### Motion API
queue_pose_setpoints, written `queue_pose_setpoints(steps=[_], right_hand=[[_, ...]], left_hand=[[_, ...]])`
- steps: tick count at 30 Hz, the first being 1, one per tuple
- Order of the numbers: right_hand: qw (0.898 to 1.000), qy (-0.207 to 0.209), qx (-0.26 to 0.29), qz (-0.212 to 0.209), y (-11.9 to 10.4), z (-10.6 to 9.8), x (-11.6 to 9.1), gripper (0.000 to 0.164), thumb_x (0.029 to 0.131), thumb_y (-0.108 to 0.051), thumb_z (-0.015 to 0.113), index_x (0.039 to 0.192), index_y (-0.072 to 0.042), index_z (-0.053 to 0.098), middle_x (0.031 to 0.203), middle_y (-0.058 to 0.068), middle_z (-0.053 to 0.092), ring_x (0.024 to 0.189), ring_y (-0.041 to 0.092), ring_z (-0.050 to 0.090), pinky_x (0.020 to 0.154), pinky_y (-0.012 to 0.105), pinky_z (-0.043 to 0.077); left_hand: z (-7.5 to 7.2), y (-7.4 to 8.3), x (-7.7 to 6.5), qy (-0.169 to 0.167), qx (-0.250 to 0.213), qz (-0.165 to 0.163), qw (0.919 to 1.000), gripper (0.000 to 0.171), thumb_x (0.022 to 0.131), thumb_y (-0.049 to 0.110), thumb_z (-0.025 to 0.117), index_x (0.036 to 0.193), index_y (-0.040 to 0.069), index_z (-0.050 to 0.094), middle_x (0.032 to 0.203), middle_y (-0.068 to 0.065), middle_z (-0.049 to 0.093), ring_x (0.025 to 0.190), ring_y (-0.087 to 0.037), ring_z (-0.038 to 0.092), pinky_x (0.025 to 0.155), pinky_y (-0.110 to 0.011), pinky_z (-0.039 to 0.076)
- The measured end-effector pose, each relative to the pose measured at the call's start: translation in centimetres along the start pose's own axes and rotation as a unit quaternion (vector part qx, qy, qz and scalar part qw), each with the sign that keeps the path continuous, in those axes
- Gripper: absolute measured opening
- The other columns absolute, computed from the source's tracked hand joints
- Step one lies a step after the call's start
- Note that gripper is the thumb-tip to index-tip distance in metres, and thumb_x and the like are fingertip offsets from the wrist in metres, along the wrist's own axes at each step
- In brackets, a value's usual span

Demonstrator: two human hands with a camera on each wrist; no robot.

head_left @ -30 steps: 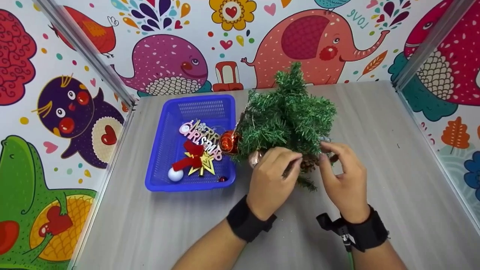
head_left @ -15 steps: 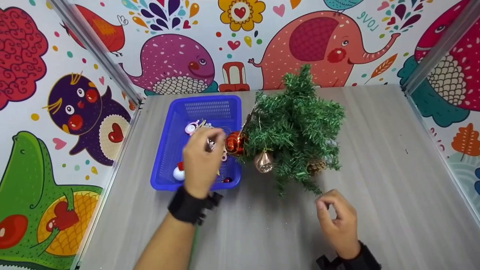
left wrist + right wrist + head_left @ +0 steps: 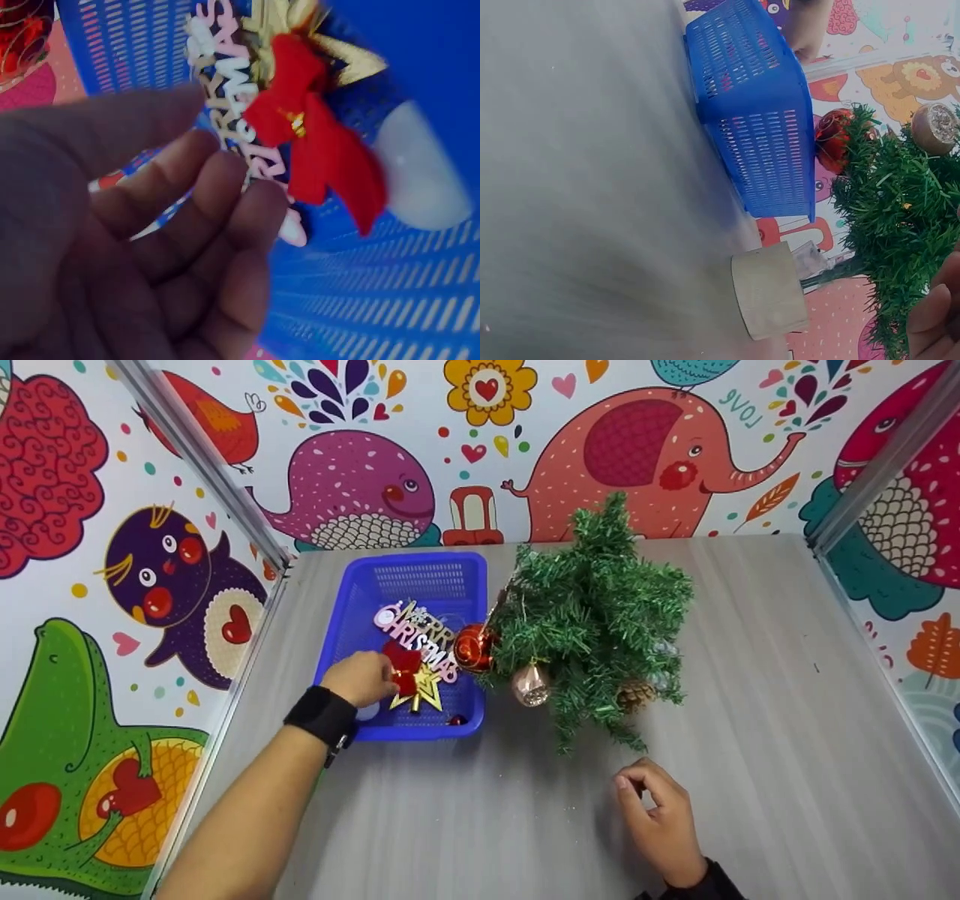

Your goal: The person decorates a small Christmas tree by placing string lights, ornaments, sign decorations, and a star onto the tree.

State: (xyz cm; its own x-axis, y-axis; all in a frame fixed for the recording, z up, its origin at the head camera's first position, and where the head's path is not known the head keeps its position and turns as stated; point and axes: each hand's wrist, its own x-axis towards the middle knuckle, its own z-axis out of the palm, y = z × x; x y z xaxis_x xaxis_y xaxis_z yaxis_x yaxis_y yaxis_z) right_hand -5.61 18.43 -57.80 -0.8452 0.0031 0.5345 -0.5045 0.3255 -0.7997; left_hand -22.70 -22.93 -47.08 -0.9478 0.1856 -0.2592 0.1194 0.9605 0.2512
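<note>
My left hand reaches into the blue basket, beside a red velvet bow. In the left wrist view its thumb and fingers are parted and loosely bent, close to the bow. Under and around the bow lie a gold star, a Merry Christmas sign and a white ball. My right hand rests over the table in front of the small Christmas tree, fingers loosely curled around nothing. A red ball, a rose-gold ornament and a pine cone hang on the tree.
The tree's pale round base stands on the grey table just right of the basket. A tiny red ornament lies in the basket's front corner. Printed cartoon panels enclose the back and sides.
My left hand has left the tree's front and moved left into the basket, down beside the bow. My right hand has drawn back from the tree toward me. The view has shifted slightly.
</note>
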Motion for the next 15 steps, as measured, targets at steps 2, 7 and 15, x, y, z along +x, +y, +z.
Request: queue_pose_setpoints(steps=[2,7,15], right_hand=[[1.0,-0.005,-0.006,0.007,0.1,-0.1,0.0,0.031,0.086,0.024,0.063,0.092,-0.006,0.064,0.079,-0.001,0.051,0.072,0.006,0.046,0.065,0.024,0.036],[1.0,-0.004,-0.021,0.018,0.1,-0.1,-0.1,0.029,0.086,0.024,0.064,0.091,-0.005,0.065,0.079,-0.002,0.051,0.072,0.006,0.045,0.065,0.023,0.035],[0.999,-0.003,-0.038,0.029,0.4,-0.4,-0.4,0.033,0.086,0.024,0.065,0.092,-0.009,0.067,0.078,-0.002,0.053,0.071,0.006,0.046,0.065,0.022,0.037]], left_hand=[[0.1,-0.4,0.1,-0.038,0.02,0.01,0.999,0.018,0.087,0.021,0.079,0.08,0.008,0.069,0.081,-0.008,0.07,0.075,-0.025,0.063,0.067,-0.041,0.051],[0.6,-1.3,0.3,-0.093,0.077,0.02,0.9925,0.017,0.082,0.021,0.083,0.084,0.007,0.074,0.085,-0.007,0.073,0.08,-0.027,0.067,0.07,-0.043,0.054],[2.5,-1.9,-0.2,-0.143,0.123,0.043,0.9811,0.006,0.083,0.009,0.074,0.08,0.006,0.07,0.079,-0.01,0.069,0.072,-0.025,0.061,0.062,-0.036,0.048]])
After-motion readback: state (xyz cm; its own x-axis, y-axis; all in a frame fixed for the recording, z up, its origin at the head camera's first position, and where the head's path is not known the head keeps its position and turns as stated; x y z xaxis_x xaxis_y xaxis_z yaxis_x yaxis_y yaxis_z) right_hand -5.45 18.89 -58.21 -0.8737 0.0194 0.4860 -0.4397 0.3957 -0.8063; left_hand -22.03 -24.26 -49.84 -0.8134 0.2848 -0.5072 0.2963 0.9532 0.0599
